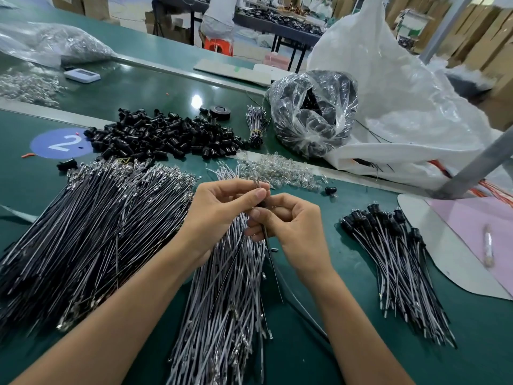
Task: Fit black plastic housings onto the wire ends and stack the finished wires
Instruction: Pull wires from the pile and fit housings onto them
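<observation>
while both hands meet over the near centre of the green table [319, 351], i read the left hand [222, 201] as pinching the metal end of one wire [272, 262] between thumb and fingertips. the right hand [294, 226] is curled round the same wire just below, at a small black housing [262, 203]. loose housings [166, 137] lie heaped far left. the finished wires [394, 251] are stacked at right, apart from the grey wire pile [230, 287] beneath the hands.

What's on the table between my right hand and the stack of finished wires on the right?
Nothing: in the head view, only bare green table separates the right hand from the finished wires.
</observation>
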Motion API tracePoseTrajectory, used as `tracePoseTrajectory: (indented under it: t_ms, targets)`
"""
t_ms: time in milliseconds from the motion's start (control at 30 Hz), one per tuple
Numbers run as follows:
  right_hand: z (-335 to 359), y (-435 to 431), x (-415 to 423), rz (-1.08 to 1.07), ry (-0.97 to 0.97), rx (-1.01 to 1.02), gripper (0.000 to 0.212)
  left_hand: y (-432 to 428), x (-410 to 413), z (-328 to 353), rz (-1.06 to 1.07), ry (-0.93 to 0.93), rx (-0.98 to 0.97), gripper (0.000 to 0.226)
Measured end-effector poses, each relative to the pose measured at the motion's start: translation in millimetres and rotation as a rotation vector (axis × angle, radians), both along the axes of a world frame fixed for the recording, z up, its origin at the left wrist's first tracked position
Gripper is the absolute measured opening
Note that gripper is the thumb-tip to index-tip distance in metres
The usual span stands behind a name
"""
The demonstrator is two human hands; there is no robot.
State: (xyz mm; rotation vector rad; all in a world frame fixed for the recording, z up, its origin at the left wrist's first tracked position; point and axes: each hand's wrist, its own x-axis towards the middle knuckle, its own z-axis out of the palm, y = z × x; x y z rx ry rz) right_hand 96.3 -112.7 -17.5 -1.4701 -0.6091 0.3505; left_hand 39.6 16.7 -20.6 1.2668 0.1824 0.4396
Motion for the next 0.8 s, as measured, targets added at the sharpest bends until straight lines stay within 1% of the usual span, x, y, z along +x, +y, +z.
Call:
tracePoseTrajectory:
  t_ms: [100,200,300,367,533,667,800]
  targets:
    - [1.4,-0.5,0.4,0.007,0.02,0.022,0.012,0.4,0.9,1.6,-0.004,-0.049,-0.099,0.022]
    - [2.8,-1.1,-0.7,0.012,0.025,0.025,0.012,0.6,0.9,1.9,0.011,-0.071,-0.106,0.016]
    - [2.5,-1.7,-0.6,0.016,0.018,0.001,0.006,2.6,-0.2,2.2,0.022,-0.085,-0.09,0.017]
    - [1.9,-1.9,-0.2,0.006,0.021,-0.024,0.008,3.9,-0.7,2.7,0.028,-0.083,-0.106,0.02]
    - [3.3,-3.3,-0.6,-0.006,0.056,-0.037,0.007,5.1,-1.1,3.3,0.051,-0.093,-0.055,0.011]
    - [5.1,-4.8,-1.4,0.004,0.081,-0.021,0.009,6.4,-3.1,5.6,0.031,-0.104,-0.084,0.01]
    - [6.2,-5.9,-1.4,0.026,0.105,-0.007,0.01,8.5,-4.2,8.0,0.004,-0.11,-0.091,0.016]
